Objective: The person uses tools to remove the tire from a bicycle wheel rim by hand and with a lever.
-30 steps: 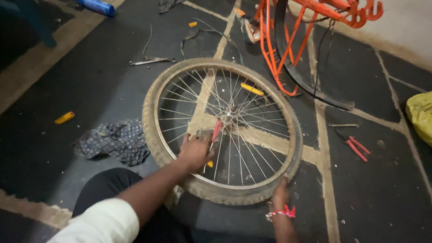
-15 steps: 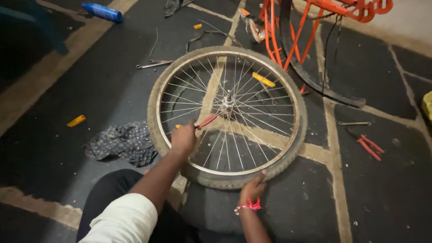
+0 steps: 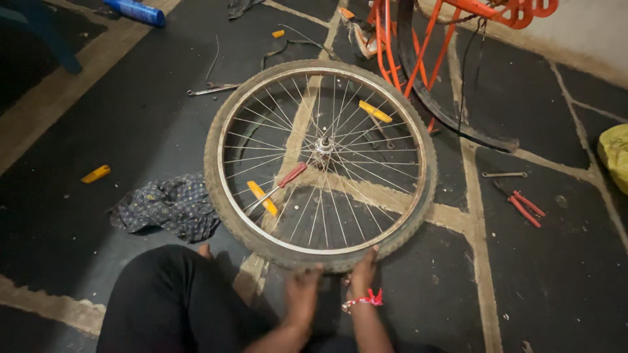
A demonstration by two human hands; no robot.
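Wheel: bicycle wheel (image 3: 320, 163) lies flat on the dark stone floor (image 3: 556, 274), its tyre on.
Left hand (image 3: 302, 291): grip closed on the near tyre edge.
Right hand (image 3: 363, 271): fingers over the tyre just beside the left; red thread at the wrist.
Between spokes: red-handled screwdriver (image 3: 281, 183), yellow tyre lever (image 3: 263, 198).
Left of wheel: patterned cloth (image 3: 167, 206).
Far side: orange bicycle frame (image 3: 418, 39).

One head-worn view only, looking steeply down from above the seated person's lap; it faces forward toward 12 o'clock; the bicycle wheel (image 3: 320, 163) fills the near centre; the orange bike frame (image 3: 418, 39) sits at 1 o'clock.
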